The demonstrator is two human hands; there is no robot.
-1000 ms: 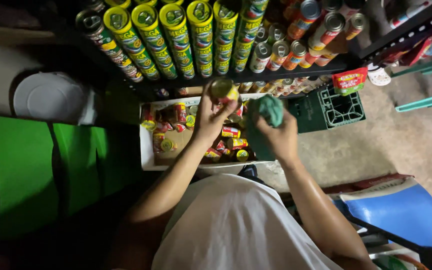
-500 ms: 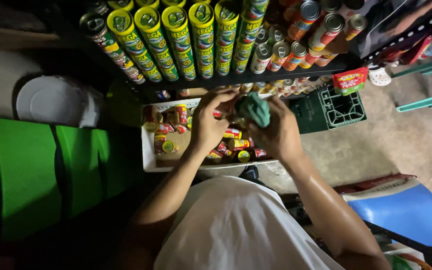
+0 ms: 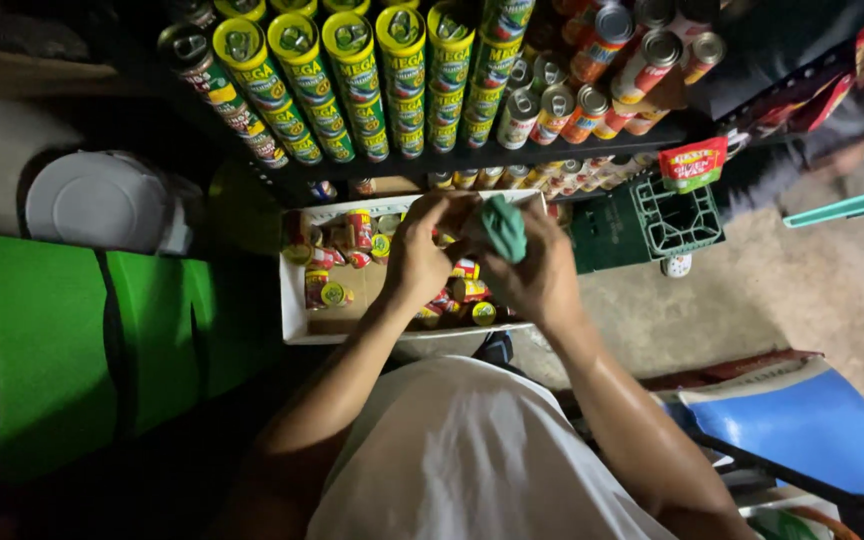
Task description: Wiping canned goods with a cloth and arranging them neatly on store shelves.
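Bunching a crumpled green cloth (image 3: 503,226), the right hand (image 3: 542,280) grips it while the left hand (image 3: 417,260) pinches a mostly hidden can.

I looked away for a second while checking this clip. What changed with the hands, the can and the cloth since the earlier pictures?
The left hand, which held a small yellow-topped can apart from the cloth, has come in against the right hand. The crumpled green cloth now sits between both hands, and the can is hidden. The white tray of small cans and the stacked yellow-green cans on the shelf stayed put.
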